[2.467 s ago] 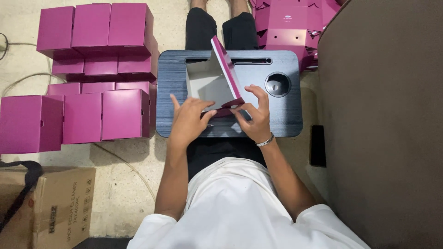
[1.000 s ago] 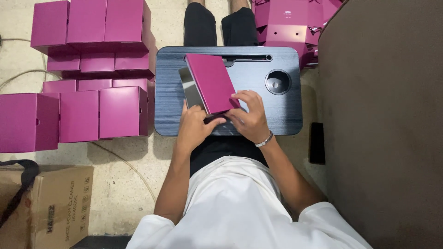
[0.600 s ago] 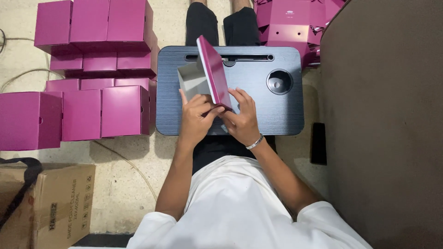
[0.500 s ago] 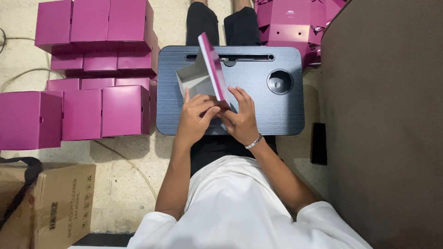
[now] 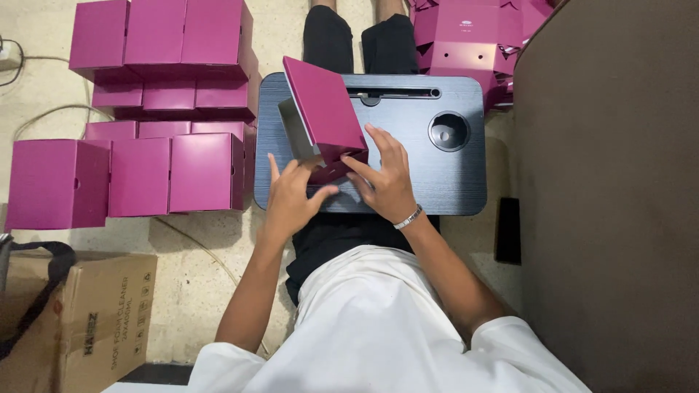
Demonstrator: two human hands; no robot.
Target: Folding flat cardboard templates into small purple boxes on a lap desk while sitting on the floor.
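Observation:
A magenta cardboard box (image 5: 325,109), half folded with a grey inside, stands tilted on the dark lap tray (image 5: 437,175). My left hand (image 5: 291,200) grips its lower left corner. My right hand (image 5: 386,178) presses on a flap at its lower right edge. Both hands hold the box over the tray's near left part.
Finished magenta boxes (image 5: 167,171) are stacked on the floor to the left, and more (image 5: 156,36) at the back left. Flat magenta blanks (image 5: 466,44) lie at the back right. A brown carton (image 5: 80,320) stands near left. A brown upholstered surface (image 5: 611,182) fills the right.
The box was tipped up on edge and has now tilted back so its magenta face shows; both hands stayed on its near end, shifting grip.

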